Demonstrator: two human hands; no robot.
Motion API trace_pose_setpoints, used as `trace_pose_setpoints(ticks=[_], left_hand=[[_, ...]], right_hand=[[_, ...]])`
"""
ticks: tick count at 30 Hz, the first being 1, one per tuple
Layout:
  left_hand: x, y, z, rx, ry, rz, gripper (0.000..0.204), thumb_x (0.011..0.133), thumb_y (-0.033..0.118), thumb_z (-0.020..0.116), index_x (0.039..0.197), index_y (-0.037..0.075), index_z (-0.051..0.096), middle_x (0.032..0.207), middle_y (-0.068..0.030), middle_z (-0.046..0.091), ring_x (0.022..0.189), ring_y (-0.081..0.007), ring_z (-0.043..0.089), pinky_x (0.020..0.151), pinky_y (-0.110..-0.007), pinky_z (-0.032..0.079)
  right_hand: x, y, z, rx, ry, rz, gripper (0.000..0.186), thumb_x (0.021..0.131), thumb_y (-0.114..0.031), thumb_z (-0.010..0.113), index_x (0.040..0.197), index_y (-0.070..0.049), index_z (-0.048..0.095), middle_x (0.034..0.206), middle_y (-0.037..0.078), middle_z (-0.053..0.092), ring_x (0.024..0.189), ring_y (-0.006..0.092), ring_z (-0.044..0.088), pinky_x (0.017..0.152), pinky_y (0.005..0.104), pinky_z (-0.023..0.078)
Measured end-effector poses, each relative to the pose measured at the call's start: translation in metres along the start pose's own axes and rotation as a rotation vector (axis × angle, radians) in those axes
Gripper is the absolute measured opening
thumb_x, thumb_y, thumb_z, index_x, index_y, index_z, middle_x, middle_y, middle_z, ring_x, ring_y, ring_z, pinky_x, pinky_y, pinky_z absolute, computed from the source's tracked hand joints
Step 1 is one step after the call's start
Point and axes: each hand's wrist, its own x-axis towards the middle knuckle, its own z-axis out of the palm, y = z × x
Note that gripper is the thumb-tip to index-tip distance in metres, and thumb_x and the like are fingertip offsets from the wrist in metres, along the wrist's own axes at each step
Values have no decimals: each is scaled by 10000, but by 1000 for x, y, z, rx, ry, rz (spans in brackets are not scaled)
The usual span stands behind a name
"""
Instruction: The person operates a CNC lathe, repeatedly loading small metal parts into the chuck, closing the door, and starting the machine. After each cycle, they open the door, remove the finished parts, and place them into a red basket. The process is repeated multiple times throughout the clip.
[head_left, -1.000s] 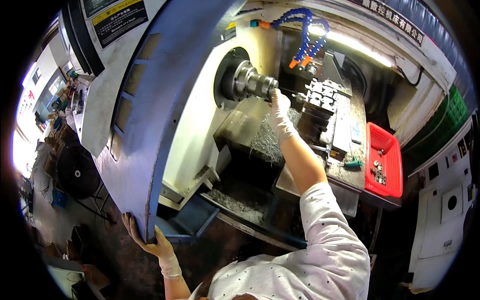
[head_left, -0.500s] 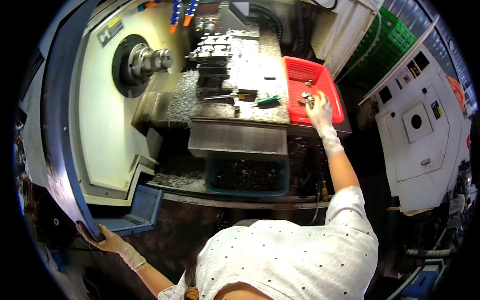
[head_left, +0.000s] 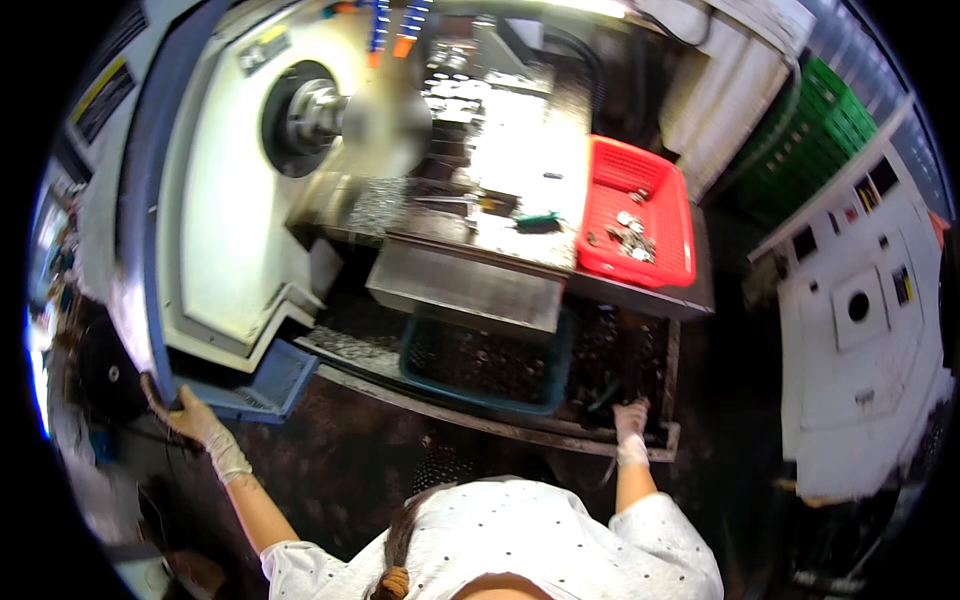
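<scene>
Holding the edge of a flat blue metal door [head_left: 140, 240], the left hand [head_left: 195, 416] bends its gloved fingers around it. The right hand [head_left: 630, 420] is low over a dark, gritty trough [head_left: 673, 385]; its grip is unclear. Small shiny metal pieces [head_left: 635, 245] lie in a perforated red plastic basket [head_left: 637, 162].

Two hands [head_left: 195, 420] [head_left: 630, 417] show (plus one red basket [head_left: 664, 215]).

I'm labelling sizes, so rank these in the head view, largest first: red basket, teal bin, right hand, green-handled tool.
1. Red basket and teal bin: too alike to rank
2. Right hand
3. Green-handled tool
</scene>
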Motion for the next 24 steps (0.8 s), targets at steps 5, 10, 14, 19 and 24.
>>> trace_pose_setpoints(ticks=[5, 10, 14, 19, 24], left_hand=[[-5, -4, 2, -72, 51, 24, 514, 566, -88, 379, 1073, -15, 343, 1099, -113, 378, 1033, -216, 338, 893, -305, 208], [-7, -3, 6, -145, 35, 6, 549, 527, -85, 350, 1072, -18, 339, 1113, -125, 354, 1053, -227, 313, 900, -315, 194], [-4, -1, -2, -131, 38, 26, 533, 521, -85, 375, 1051, -26, 355, 1099, -126, 360, 1054, -246, 307, 899, -338, 195], [-4, 11, 13, -101, -1, 69, 531, 511, -80, 379, 1039, -23, 366, 1096, -129, 363, 1045, -264, 311, 900, -351, 198], [-4, -1, 1, -40, 27, 72, 539, 509, -78, 376, 1042, 2, 379, 1101, -126, 360, 1050, -263, 307, 896, -364, 201]], right_hand=[[55, -10, -111, 1703, -928, 701, 281, 658, -119, 469, 910, 1, 437, 646, 35, 463, 569, 104, 445, 515, 223, 376], [128, -122, -199, 2251, -1452, 305, 314, 690, -141, 448, 955, 23, 410, 781, 97, 495, 676, 160, 485, 616, 255, 403], [129, -306, -236, 2346, -1755, 238, 250, 729, -149, 428, 899, 35, 422, 860, 147, 512, 772, 199, 518, 700, 271, 424], [128, -481, -232, 2386, -947, 377, 138, 652, -45, 423, 782, -6, 397, 573, 77, 461, 416, 150, 451, 376, 253, 377], [112, -502, -268, 2257, -1020, 656, 131, 664, -25, 424, 783, 6, 378, 567, 89, 454, 406, 174, 460, 346, 284, 407]])
